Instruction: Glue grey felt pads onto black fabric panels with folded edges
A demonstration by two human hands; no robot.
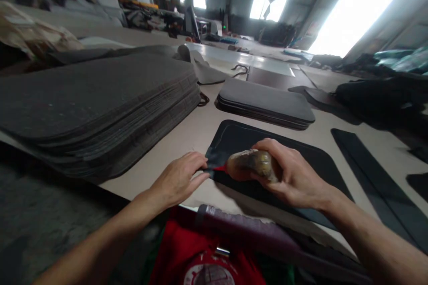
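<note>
In my right hand [290, 171] is a worn, yellowish-brown squeeze bottle [242, 165], tilted so its red nozzle [220, 168] points left. The nozzle tip is at the left end of a dark flat panel [277, 147] with rounded corners, which lies on the table. A thin pale line runs along the panel's far edge. My left hand [182, 177] has its thumb and fingertips closed on a small dark strip [210, 160] at that left end. The strip's exact shape is blurred.
A tall stack of grey sheets [100, 93] stands at the left. Beyond the panel lies a smaller grey stack [265, 100]. A long dark strip [377, 178] and black material [384, 95] are on the right. The table's near edge carries a rolled purplish cover [247, 227].
</note>
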